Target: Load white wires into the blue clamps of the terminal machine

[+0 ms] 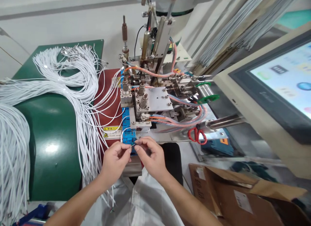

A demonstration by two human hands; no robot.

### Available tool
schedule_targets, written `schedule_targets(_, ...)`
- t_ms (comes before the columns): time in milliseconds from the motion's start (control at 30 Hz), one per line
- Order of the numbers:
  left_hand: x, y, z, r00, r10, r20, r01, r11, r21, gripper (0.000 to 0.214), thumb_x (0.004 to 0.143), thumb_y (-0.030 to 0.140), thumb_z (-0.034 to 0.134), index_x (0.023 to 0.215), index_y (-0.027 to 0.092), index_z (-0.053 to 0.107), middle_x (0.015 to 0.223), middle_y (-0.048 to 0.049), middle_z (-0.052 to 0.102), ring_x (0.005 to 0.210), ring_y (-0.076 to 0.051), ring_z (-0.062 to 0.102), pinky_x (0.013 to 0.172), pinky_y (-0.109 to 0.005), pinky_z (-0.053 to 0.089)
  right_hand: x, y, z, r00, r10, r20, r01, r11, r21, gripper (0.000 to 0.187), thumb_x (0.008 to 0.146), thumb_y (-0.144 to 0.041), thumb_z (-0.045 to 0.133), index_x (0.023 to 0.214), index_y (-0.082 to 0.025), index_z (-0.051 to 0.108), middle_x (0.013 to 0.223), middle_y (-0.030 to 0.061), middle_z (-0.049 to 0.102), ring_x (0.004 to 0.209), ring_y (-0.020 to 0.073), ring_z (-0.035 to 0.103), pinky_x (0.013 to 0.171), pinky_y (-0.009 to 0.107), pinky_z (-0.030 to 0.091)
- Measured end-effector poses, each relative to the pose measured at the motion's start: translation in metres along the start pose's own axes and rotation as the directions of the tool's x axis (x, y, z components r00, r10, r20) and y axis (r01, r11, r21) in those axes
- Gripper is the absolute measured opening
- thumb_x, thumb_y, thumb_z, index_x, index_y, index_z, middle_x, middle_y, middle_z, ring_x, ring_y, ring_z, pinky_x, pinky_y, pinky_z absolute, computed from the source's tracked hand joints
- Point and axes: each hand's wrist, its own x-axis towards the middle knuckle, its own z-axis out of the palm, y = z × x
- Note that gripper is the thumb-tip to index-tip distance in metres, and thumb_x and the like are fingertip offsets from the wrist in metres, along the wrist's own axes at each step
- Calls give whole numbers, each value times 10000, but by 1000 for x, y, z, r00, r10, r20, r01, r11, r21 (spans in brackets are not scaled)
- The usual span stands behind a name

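Observation:
My left hand (116, 159) is closed in a pinch, thumb against forefinger, at the near end of a row of blue clamps (128, 137). Facing it, my right hand (152, 157) also pinches, its fingertips almost meeting those of the left. A tiny thin piece, maybe a wire end, shows between the fingertips; it is too small to make out. White cables (109, 103) run from the left into the blue clamps. Just beyond my hands stands a machine with a metal plate (156, 99) and bolted fittings.
Thick bundles of white cables (82, 122) lie over a green table (53, 148) on the left. Red-handled scissors (197, 136), a solder-like wire spool (206, 92) and a screen (286, 73) are at the right. Below stands an opened cardboard box (233, 193).

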Motion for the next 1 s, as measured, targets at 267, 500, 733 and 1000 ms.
schedule_targets(267, 2, 0, -5, 998, 35, 51, -42, 989, 140, 141, 789, 264, 557, 812, 162, 651, 739, -15, 568, 528, -89, 559, 507, -207, 474, -1, 0, 1, 999, -40, 28, 41, 998, -52, 118, 751, -148, 555, 657, -187, 613, 658, 25, 612, 621, 138, 564, 587, 264, 462)
schedule_targets(500, 15, 6, -24, 952, 124, 281, -261, 808, 529, 243, 817, 224, 506, 1037, 221, 607, 802, -22, 630, 684, -146, 584, 633, -254, 474, 0, 16, -1, 996, -80, 34, 86, 966, -245, 137, 784, -171, 490, 679, -191, 575, 664, 34, 592, 630, 152, 544, 595, 278, 448)
schedule_targets(733, 20, 3, -23, 896, 241, 374, -444, 548, 709, 179, 870, 184, 402, 880, 195, 581, 813, -43, 587, 776, -185, 564, 737, -316, 441, 4, 30, -4, 995, -9, 99, 44, 935, -352, 139, 801, -178, 457, 699, -192, 550, 689, 32, 582, 676, 167, 542, 629, 282, 421)
schedule_targets(1000, 21, -3, -24, 884, 314, 346, -467, 567, 678, 208, 860, 124, 402, 935, 193, 584, 857, -48, 564, 820, -178, 557, 783, -317, 447, 5, 27, -7, 987, 69, 143, -3, 909, -416, 134, 783, -173, 469, 683, -196, 556, 704, 32, 595, 709, 183, 560, 649, 288, 410)
